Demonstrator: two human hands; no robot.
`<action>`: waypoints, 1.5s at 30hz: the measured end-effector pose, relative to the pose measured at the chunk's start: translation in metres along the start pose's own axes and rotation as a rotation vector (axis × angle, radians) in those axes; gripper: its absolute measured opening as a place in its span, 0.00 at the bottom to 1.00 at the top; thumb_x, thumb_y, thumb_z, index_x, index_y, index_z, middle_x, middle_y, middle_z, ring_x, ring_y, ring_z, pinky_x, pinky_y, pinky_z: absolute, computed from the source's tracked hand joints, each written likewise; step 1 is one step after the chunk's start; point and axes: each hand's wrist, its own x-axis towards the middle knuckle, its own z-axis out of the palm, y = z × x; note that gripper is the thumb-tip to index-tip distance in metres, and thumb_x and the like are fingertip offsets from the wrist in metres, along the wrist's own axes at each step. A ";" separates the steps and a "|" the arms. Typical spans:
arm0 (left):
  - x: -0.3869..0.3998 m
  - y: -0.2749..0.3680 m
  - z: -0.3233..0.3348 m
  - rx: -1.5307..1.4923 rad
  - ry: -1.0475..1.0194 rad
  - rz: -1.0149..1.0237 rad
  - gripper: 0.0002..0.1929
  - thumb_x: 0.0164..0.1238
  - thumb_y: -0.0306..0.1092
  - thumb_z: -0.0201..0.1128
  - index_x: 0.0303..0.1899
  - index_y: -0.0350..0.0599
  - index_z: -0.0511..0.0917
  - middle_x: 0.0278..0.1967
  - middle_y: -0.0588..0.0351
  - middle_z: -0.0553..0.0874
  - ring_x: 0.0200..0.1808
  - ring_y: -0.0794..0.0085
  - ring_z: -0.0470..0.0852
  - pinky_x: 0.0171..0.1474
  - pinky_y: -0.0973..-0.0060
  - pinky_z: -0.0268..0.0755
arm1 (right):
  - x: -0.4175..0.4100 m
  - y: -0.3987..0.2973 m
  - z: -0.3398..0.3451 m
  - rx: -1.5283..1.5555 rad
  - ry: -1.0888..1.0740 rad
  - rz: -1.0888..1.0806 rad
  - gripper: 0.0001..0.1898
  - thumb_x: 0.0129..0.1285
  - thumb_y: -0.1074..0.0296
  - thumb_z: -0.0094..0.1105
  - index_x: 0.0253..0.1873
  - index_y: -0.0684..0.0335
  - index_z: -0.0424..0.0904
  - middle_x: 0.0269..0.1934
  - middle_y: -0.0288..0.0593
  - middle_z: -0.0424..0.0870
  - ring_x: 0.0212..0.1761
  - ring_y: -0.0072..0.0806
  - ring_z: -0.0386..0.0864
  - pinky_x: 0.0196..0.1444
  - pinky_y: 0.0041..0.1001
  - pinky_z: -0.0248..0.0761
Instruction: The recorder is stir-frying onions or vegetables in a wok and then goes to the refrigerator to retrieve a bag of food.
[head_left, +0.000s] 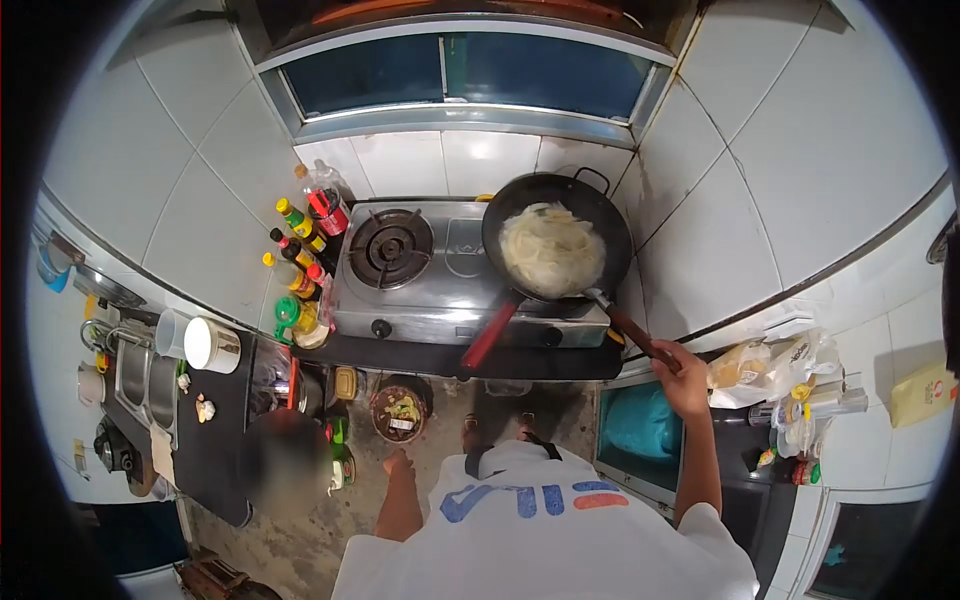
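My right hand (681, 379) is closed around the wooden handle of a metal-necked wok spatula (634, 334). The spatula's head reaches into the near right side of a black wok (616, 247) and is hidden there. Pale noodle-like strips (553, 251) lie in the wok, in what looks like cloudy liquid. The wok sits over the right side of a steel two-burner gas stove (457, 300). Its red handle (491, 334) points toward me, held by neither hand. My left hand (397, 461) hangs low beside my body, away from the stove; its fingers are too small to read.
The left burner (390, 249) bears no pan. Sauce bottles (300, 225) crowd the stove's left side. A white tub (211, 345) and garlic (205, 409) stand on the left counter by a sink (133, 375). A scrap-filled bin (399, 414) is on the floor. Bags (772, 364) lie at right.
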 end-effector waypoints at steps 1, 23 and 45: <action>0.000 0.001 0.003 0.003 -0.006 0.002 0.11 0.58 0.35 0.63 0.40 0.39 0.80 0.35 0.46 0.84 0.31 0.59 0.84 0.30 0.61 0.72 | -0.001 0.006 0.005 0.049 -0.010 0.016 0.14 0.58 0.79 0.61 0.51 0.65 0.79 0.34 0.40 0.84 0.35 0.15 0.77 0.38 0.18 0.70; 0.083 -0.042 -0.046 0.207 -0.047 0.279 0.10 0.59 0.31 0.61 0.41 0.41 0.80 0.30 0.48 0.83 0.29 0.63 0.82 0.28 0.62 0.68 | 0.059 0.059 0.116 0.063 0.097 -0.121 0.15 0.58 0.74 0.63 0.51 0.60 0.78 0.42 0.46 0.84 0.43 0.34 0.83 0.47 0.28 0.73; -0.008 -0.019 -0.057 -0.037 -0.063 0.050 0.17 0.61 0.32 0.58 0.52 0.44 0.72 0.39 0.50 0.81 0.34 0.60 0.81 0.33 0.56 0.69 | 0.042 0.179 0.244 0.452 -0.356 0.650 0.12 0.63 0.57 0.58 0.45 0.59 0.77 0.35 0.43 0.83 0.31 0.31 0.82 0.31 0.34 0.78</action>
